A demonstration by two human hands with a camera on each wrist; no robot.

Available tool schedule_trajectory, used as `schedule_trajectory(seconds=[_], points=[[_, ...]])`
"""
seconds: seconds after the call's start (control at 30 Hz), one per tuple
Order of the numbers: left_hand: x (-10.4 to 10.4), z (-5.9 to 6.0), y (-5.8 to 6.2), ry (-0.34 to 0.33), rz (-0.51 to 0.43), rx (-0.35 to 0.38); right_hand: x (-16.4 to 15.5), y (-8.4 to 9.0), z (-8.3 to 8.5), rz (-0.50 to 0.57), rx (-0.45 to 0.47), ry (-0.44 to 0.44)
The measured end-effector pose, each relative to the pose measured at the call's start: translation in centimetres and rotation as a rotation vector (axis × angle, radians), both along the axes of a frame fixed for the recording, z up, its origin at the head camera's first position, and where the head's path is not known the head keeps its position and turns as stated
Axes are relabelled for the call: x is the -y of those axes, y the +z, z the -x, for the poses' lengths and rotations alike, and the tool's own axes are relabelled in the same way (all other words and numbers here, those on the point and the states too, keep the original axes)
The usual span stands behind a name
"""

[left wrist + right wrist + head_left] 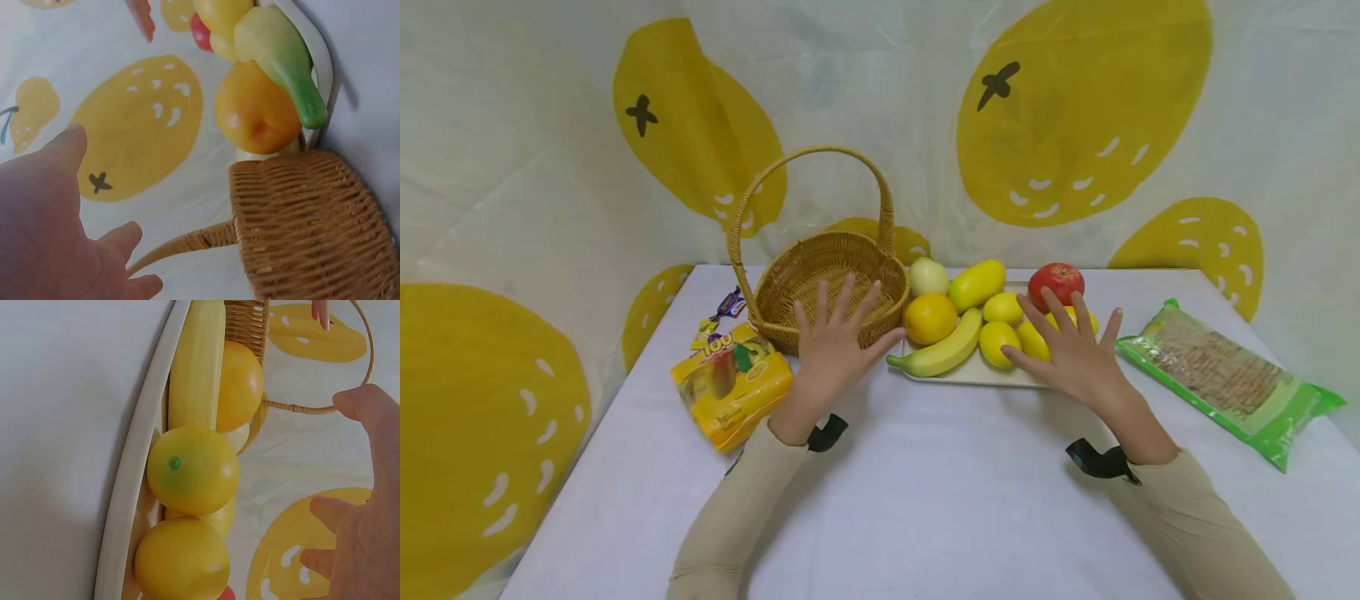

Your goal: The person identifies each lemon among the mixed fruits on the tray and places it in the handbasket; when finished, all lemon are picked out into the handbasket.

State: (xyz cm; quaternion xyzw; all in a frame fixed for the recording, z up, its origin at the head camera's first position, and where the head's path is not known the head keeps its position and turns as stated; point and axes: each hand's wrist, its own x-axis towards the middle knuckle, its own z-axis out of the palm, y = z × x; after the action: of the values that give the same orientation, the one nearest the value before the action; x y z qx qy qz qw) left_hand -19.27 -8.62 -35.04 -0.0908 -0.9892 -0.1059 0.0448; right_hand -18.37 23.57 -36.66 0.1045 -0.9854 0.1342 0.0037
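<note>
Wicker basket (827,279), the largest thing on the white table (925,500), stands upright at the back left with its handle arched above; it looks empty. Just to its right lies a pale tray (970,375) loaded with fruit: a banana (943,350) along the front, an orange (929,318) behind it, a mango (976,284), a red apple (1056,282), a pale round fruit (928,275) and several lemons (998,342). A long green packet of noodles (1221,375) lies well apart at the far right, and a yellow snack pack (733,387) sits left of the basket with a few small wrapped sweets (728,304) behind it.

Both hands hover spread and hold nothing. The left hand (835,342) hangs in front of the basket's wall with fingers straight; the right hand (1071,354) hangs over the tray's right end, fingers fanned above the lemons. Judging from this, no fruit has been picked up yet, and the work seems to be at its very start. A next move would call for one hand to lower and close around a single fruit without rolling its neighbours off the tray.

On the snack pack the figure "100" can be read; the other print is too small to make out.
</note>
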Motion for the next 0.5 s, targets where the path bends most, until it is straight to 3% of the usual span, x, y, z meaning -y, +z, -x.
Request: schedule_trajectory(seconds=[0.3,0.5], points=[[2.4,-2.6,0.8,-0.031,-0.040,-0.100,0.5,-0.1,-1.2,0.087,-0.125,0.107],[4.9,-3.4,1.5,-0.052,-0.105,-0.251,1.1,-0.6,-1.5,0.125,-0.148,0.157]])
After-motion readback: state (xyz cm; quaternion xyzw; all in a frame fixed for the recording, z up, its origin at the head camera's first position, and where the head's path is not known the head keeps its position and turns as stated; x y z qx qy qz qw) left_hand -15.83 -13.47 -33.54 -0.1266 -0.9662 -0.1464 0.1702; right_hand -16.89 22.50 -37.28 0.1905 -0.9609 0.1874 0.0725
